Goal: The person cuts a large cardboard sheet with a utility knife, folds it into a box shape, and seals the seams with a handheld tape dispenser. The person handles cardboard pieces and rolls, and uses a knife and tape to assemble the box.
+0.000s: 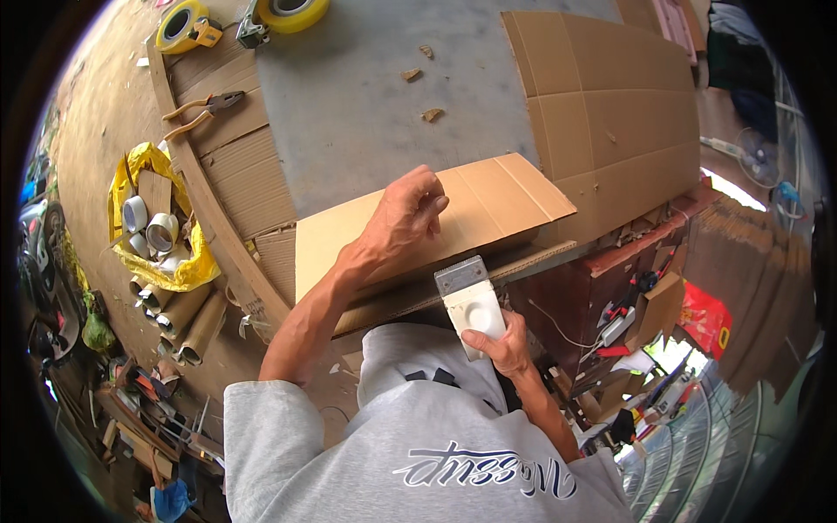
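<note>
My left hand is curled into a loose fist over a folded piece of brown cardboard. Nothing shows between its fingers. The cardboard's near side is doubled over, leaving a dark gap along its front edge. In my right hand is a white hand-held tool with a wide, toothed metal head and a round hollow in its body. My thumb presses on its lower part. The metal head points toward the cardboard's front edge, close to the gap. I cannot tell whether it touches the cardboard.
A large creased cardboard sheet covers the right of the grey tabletop. Cardboard scraps lie farther back. Pliers and yellow tape rolls are at left. A yellow bag of tape cores stands beyond the wooden edge.
</note>
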Available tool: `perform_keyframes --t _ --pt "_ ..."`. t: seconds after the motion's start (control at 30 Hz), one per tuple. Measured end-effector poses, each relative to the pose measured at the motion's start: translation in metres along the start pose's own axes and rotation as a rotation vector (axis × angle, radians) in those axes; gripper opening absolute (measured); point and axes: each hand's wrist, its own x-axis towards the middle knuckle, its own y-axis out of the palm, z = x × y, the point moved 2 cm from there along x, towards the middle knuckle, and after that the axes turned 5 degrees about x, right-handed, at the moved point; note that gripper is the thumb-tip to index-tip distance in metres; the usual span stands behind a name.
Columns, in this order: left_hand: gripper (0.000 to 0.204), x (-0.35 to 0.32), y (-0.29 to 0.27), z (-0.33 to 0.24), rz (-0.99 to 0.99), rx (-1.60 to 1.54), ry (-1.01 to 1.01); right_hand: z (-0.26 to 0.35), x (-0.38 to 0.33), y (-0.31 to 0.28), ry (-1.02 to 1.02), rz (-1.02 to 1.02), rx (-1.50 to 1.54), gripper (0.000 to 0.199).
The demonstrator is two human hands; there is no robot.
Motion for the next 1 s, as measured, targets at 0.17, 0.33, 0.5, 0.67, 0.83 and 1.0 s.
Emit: perform_keyframes --t 0.17,0.33,0.5,0.67,0.83,1.0 --pt "0.015 0.001 -0.005 -0.003 -0.043 0.085 0.008 0.014 -0.001 -0.001 0.075 0.019 -0.014 0.039" --pt "0.014 0.004 -0.005 -0.004 -0.060 0.155 0.084 0.028 -0.005 0.002 0.132 0.016 0.032 0.040" --pt "0.014 0.004 -0.007 0.007 -0.093 0.263 0.109 0.032 -0.003 0.000 0.164 0.009 0.000 0.039" --pt "0.014 0.004 -0.004 0.010 -0.074 0.331 0.019 0.031 -0.003 0.000 0.227 0.013 0.032 0.040" --pt "0.014 0.008 0.000 0.016 0.007 0.393 -0.055 0.026 -0.006 0.001 0.265 0.001 0.049 0.040" --pt "0.019 0.006 0.006 0.020 0.067 0.517 -0.070 0.027 -0.007 0.001 0.245 0.001 0.054 0.039"
